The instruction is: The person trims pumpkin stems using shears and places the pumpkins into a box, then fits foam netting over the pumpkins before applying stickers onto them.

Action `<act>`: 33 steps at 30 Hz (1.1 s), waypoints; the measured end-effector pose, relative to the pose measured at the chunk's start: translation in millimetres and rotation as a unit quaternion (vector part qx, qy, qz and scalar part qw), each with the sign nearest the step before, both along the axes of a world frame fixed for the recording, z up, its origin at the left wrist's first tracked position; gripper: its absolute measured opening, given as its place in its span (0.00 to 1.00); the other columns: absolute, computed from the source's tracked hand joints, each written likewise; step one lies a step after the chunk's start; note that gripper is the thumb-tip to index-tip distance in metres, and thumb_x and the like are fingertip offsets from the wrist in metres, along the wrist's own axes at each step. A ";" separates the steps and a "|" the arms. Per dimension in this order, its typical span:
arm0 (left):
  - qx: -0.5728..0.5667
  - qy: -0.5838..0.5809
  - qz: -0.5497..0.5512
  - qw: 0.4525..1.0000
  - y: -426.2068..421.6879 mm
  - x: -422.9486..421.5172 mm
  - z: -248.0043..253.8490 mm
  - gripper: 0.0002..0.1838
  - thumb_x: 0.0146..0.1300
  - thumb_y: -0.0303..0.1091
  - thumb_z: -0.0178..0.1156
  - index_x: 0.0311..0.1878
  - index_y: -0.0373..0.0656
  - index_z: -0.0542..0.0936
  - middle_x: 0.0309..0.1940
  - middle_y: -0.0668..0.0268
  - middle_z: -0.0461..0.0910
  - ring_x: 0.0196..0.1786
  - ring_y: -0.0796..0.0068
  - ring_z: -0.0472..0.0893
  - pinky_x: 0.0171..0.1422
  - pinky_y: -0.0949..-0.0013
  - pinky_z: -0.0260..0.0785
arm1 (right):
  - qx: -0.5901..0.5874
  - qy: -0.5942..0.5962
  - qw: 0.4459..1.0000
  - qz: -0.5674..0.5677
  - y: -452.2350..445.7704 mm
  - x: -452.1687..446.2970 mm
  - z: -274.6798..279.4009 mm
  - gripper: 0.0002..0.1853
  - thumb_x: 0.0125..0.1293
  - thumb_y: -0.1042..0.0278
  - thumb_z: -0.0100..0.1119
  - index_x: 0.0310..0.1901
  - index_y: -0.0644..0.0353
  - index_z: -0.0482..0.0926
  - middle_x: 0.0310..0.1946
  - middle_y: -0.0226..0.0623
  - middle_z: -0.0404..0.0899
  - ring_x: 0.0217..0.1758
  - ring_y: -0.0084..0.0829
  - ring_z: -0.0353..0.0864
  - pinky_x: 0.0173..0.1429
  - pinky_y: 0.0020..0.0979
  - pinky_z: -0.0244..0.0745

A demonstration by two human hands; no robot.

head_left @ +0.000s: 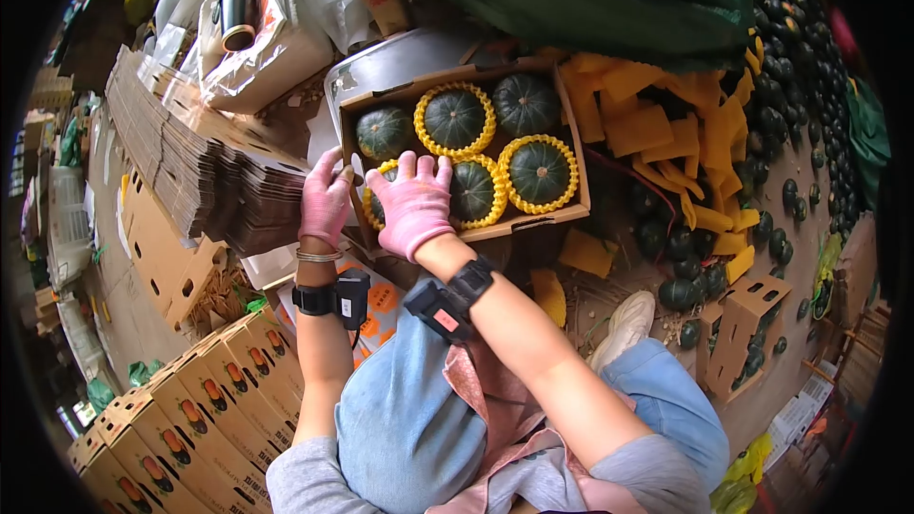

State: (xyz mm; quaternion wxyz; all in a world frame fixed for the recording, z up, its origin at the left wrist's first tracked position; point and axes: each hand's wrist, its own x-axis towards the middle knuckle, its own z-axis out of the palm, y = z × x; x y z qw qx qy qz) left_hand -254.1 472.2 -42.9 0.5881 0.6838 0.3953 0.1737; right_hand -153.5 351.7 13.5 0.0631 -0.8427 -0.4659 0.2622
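Note:
An open cardboard box (533, 221) holds several dark green squashes, some wrapped in yellow foam nets. My right hand (415, 205), in a pink glove, lies with fingers spread over the front left squash (388, 192), which is netted and partly hidden by it. Beside the box's left wall is my left hand (326, 200), also gloved in pink, its thumb and fingers apart. A netted squash (454, 119) sits in the back middle, between a bare one (384, 132) and another bare one (526, 103). The front right squash (540, 172) wears a net too.
Under the box is a metal scale platform (400, 62). Stacked flat cardboard (181, 143) stands left. Yellow foam nets (657, 124) are heaped right, near loose squashes (681, 271) on the floor. Printed cartons (200, 409) line the lower left. A green cloth (590, 0) hangs behind.

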 end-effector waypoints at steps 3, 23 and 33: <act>0.079 0.060 -0.008 0.995 1.0 2.8 -1.6 0.19 0.64 0.22 0.53 0.59 0.37 0.74 0.38 0.65 0.80 0.37 0.79 0.75 0.45 0.74 0.70 | 0.050 -0.046 0.997 -0.049 6.3 -14.6 -22.7 0.35 0.44 0.61 0.68 0.59 0.38 0.70 0.59 0.50 0.61 0.66 0.52 0.59 0.72 0.58 0.42; 0.472 0.345 -0.100 0.805 -14.7 96.8 45.3 0.43 0.32 0.53 0.74 0.56 0.49 0.70 0.48 0.58 0.75 0.55 0.56 0.72 0.57 0.51 0.59 | -0.017 -0.032 0.952 -0.305 -294.8 76.5 -126.1 0.24 0.52 0.68 0.61 0.55 0.50 0.74 0.56 0.48 0.69 0.49 0.52 0.77 0.50 0.44 0.76; 0.453 0.008 -0.424 0.784 -87.7 83.2 87.7 0.33 0.33 0.43 0.74 0.50 0.62 0.76 0.58 0.66 0.71 0.60 0.56 0.69 0.69 0.40 0.50 | 0.043 0.042 0.921 -0.386 -277.7 70.4 -44.5 0.20 0.46 0.67 0.72 0.42 0.57 0.77 0.32 0.39 0.80 0.37 0.40 0.81 0.42 0.37 0.76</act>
